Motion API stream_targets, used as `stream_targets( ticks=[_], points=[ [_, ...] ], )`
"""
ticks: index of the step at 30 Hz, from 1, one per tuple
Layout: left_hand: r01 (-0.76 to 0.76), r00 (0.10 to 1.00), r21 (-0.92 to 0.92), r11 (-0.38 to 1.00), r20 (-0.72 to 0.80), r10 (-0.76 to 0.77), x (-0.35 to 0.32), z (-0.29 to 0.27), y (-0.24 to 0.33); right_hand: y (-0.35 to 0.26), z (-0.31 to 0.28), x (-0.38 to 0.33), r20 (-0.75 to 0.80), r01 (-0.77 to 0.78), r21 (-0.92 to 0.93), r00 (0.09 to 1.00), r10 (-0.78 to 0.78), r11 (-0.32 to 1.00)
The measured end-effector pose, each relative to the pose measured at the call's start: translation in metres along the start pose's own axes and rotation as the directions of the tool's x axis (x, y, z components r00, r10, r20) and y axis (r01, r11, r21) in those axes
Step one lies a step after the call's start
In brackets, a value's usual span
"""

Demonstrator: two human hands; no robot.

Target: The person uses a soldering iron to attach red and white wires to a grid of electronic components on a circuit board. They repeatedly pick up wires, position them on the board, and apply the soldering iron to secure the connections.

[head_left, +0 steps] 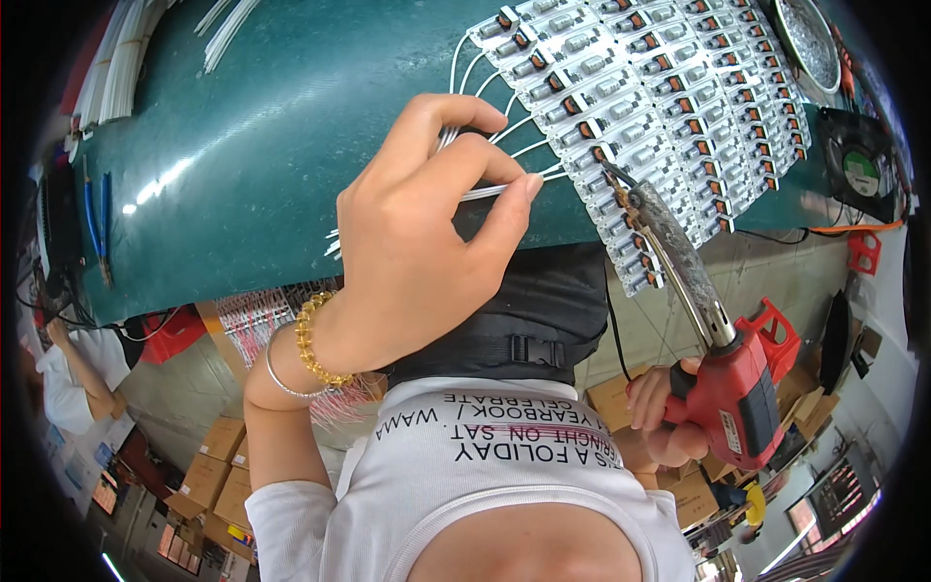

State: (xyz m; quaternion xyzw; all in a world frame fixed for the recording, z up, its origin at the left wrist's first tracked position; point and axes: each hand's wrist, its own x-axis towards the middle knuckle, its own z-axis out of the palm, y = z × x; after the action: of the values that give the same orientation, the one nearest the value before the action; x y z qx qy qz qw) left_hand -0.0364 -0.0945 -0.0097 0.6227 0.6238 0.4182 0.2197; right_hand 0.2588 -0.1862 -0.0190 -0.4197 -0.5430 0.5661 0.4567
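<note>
My left hand (407, 223) is closed above the near left edge of a panel of small circuit boards (626, 82), finger and thumb pinching a thin white wire. More white wires (480, 194) run in a bundle under its palm. Several wires curve from the panel's left edge, apparently attached there. In my right hand (669, 417) is a red soldering gun (742, 407), gripped by its handle. Its long metal barrel reaches up and left, and the dark tip (611, 170) meets or hovers just over the boards near the pinched wire; contact cannot be made out.
The green tabletop (242, 145) carries white wire bundles (116, 68) and blue slender tools (97, 228) at left. A round bowl (810, 44) and a black fan (858, 170) stand at right. Red stools (863, 252), cartons (208, 475) and another person (82, 378) are beyond.
</note>
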Motion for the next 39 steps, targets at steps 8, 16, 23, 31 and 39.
stream_targets(
  ticks=[8, 16, 23, 31, 39],
  points=[
    [-0.125, 0.991, 0.148, 0.981, -0.022, 0.13, -0.011, 0.011, 0.006, 0.006, -0.027, -0.029, -0.018, -0.002, -0.344, 1.0, -0.004, 0.939],
    [-0.148, 0.987, 0.152, 0.977, -0.034, 0.155, -0.012, 0.013, 0.005, 0.003, -0.012, -0.026, -0.053, -0.066, -0.309, 0.997, 0.053, 0.949],
    [-0.179, 0.981, 0.148, 0.973, -0.047, 0.187, -0.011, 0.017, 0.003, -0.009, 0.005, 0.001, 0.048, -0.006, -0.029, 0.999, 0.008, 1.0],
    [-0.214, 0.968, 0.229, 0.95, -0.083, 0.238, -0.012, 0.01, -0.001, -0.001, 0.0, 0.0, 0.005, 0.001, 0.12, 1.0, -0.001, 0.993],
    [-0.213, 0.977, 0.172, 0.962, 0.012, 0.214, -0.015, 0.015, 0.015, 0.002, -0.01, -0.023, -0.078, 0.007, 0.089, 0.997, 0.0, 0.996]
  ],
)
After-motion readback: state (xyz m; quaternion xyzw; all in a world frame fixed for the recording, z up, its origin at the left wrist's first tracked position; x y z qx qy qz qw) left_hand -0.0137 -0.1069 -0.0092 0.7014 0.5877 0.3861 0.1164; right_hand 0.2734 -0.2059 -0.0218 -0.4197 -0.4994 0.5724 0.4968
